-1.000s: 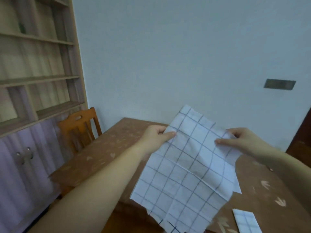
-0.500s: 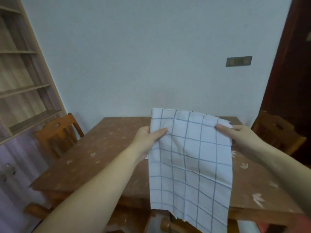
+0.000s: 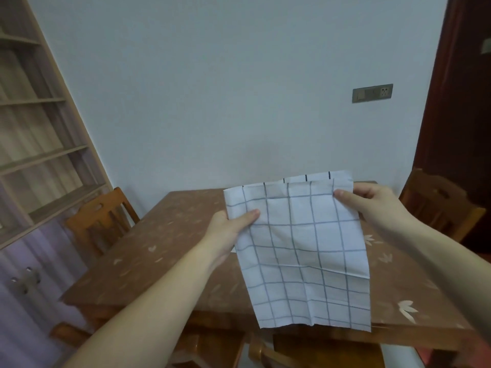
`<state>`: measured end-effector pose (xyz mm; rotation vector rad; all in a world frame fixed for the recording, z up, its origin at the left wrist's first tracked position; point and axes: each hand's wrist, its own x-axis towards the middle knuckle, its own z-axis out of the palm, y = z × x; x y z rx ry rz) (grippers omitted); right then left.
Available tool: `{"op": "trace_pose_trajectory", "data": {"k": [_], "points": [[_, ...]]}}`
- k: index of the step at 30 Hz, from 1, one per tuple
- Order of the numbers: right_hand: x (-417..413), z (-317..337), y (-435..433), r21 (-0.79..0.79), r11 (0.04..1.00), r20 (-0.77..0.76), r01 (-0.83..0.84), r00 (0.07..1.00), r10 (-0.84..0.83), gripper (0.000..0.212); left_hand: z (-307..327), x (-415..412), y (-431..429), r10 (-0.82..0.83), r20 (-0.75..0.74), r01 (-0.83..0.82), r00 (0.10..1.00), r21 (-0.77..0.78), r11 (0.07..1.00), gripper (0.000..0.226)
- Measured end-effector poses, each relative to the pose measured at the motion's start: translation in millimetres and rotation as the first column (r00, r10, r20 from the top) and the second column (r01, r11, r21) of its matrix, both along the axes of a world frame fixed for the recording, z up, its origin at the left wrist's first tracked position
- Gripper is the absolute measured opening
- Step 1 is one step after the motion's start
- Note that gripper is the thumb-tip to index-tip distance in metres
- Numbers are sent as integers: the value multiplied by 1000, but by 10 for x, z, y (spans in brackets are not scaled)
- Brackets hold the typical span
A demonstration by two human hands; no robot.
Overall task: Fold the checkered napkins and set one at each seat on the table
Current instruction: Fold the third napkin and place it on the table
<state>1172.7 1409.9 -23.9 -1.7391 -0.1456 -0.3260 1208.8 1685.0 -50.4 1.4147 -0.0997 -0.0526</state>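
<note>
A white napkin with a dark grid pattern [image 3: 305, 251] hangs in the air in front of me, above the brown table [image 3: 164, 251]. Its top shows two layers, the back layer standing a little higher than the front one. My left hand [image 3: 228, 229] pinches the napkin's upper left edge between thumb and fingers. At the upper right corner my right hand [image 3: 369, 203] pinches it the same way. The lower edge hangs free near the table's front edge.
A wooden chair [image 3: 102, 221] stands at the table's left side and another chair [image 3: 438, 205] at its right. A chair back [image 3: 260, 351] shows below the front edge. Shelving [image 3: 39, 144] fills the left wall; a dark door [image 3: 462, 128] is on the right.
My view has swung right and settled facing the table. The napkin, held by both hands throughout, has gone from a tilted open sheet to a shorter piece hanging doubled.
</note>
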Motion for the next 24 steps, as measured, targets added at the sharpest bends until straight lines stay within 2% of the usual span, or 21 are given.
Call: {"op": "trace_pose_trajectory", "data": {"k": [2,5,10,15,19,23,24], "points": [[3,14,11,21,1000,0,2,1000,-2,25,4,-6,19,3,-10,-3,1000,-5,1000,28],[-4,48,37,64,998,13,6,1000,-7,25,-6,-15,25,1,-7,-1,1000,-12,1000,21],[-23,106,38,30,999,38,18,999,-19,31,-30,-15,18,16,-3,-16,1000,-24,1000,24],[-17,108,-35,-31,997,58,67,996,-65,41,-18,14,2,48,-19,-48,999,-6,999,14],[-27,133,-49,-19,995,63,99,993,-97,48,9,5,-23,46,-6,-46,999,-2,999,13],[-45,59,-29,-8,1000,5,6,1000,-6,23,70,-34,-49,35,12,-34,999,-69,997,16],[-46,53,7,-30,1000,3,2,1000,-2,24,80,-37,-50,27,11,-26,1000,-93,995,19]]}}
